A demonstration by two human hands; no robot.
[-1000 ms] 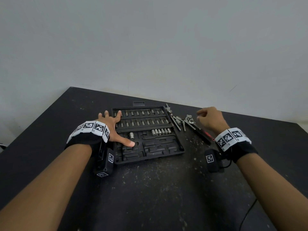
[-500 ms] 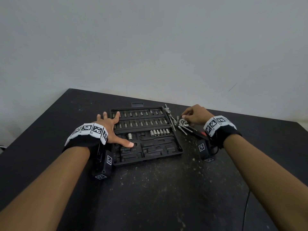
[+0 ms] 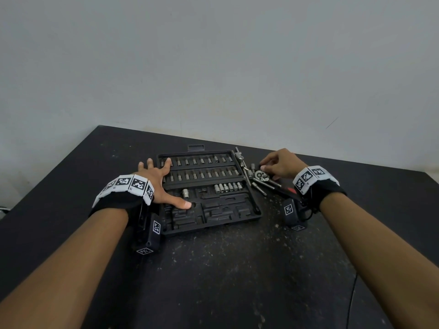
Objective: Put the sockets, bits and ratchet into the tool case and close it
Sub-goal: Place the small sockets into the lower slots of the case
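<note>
Nearest, the scuffed black tabletop [image 3: 237, 269] fills the lower frame. At centre lies the open black plastic tool case [image 3: 247, 216], its lower recesses mostly vacant. The left hand [image 3: 156, 184] rests flat on the case's left edge, fingers spread, gripping nothing. Right of the case, the right hand [image 3: 281, 163] curls over the chrome ratchet [image 3: 261, 175], fingertips touching its round head; a closed grasp cannot be confirmed. The ratchet's long axis runs toward lower right, handle beneath the wrist. The right hand is nearer.
</note>
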